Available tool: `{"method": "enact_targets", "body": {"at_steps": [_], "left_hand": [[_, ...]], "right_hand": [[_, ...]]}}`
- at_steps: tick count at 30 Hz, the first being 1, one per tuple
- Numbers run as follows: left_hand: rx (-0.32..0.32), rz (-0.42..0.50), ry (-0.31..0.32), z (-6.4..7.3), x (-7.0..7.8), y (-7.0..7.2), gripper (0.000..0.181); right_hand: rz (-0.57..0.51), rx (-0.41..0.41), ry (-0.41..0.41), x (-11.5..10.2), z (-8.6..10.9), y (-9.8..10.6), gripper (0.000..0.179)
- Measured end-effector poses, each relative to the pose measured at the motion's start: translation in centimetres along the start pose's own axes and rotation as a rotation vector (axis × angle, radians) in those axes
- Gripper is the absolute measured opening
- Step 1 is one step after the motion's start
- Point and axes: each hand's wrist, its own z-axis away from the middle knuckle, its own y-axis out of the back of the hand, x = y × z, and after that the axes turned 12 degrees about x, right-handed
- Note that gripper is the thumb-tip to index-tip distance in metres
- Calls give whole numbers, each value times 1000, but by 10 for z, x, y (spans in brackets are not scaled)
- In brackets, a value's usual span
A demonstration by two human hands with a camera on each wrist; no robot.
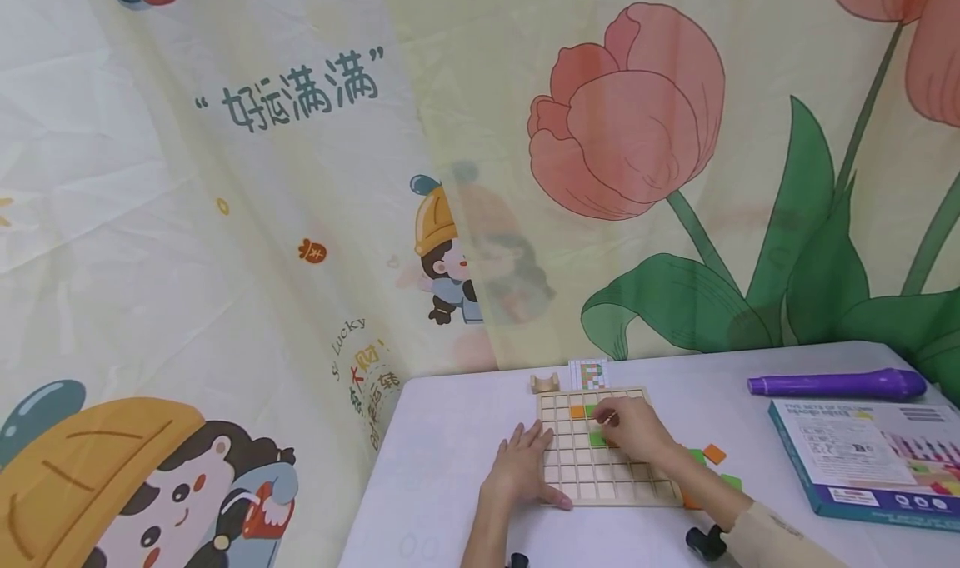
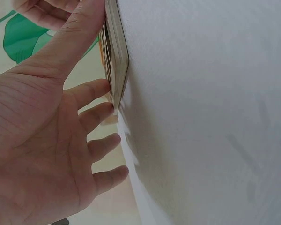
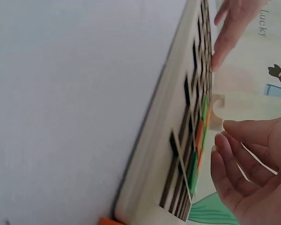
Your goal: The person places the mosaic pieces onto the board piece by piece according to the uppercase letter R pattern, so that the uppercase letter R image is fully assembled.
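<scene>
A wooden grid board lies on the white table, with an orange tile and green tiles in some of its squares. My left hand rests at the board's left edge, fingers spread, thumb along the near edge. In the left wrist view, the fingertips touch the board's side. My right hand is over the board's upper middle, close to the tiles. Its fingers bend loosely toward the thumb in the right wrist view, and no tile shows between them.
Loose orange tiles and green tiles lie right of the board. Behind it are a patterned card and a small notched wooden piece. A purple pen-shaped object and a flat box lie at the right.
</scene>
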Motion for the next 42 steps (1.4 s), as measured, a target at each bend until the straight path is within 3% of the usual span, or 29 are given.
{"method": "enact_targets", "body": {"at_steps": [12,19,23,31,42], "left_hand": [[-9,35,9,3,1,4,120],[-15,28,13,2,1,5,120],[-21,33,12,0,2,4,120],[-25,37,8,1,3,4,120],[-20,19,14,-1,2,1,120]], "right_hand": [[-29,99,13,6,8,40,17],[-7,95,-11,16,17,56,16],[13,70,-40,22,24,65,18],[60,-68,-118,37,32,78,27],[108,-114,-146,53,35,85,31]]}}
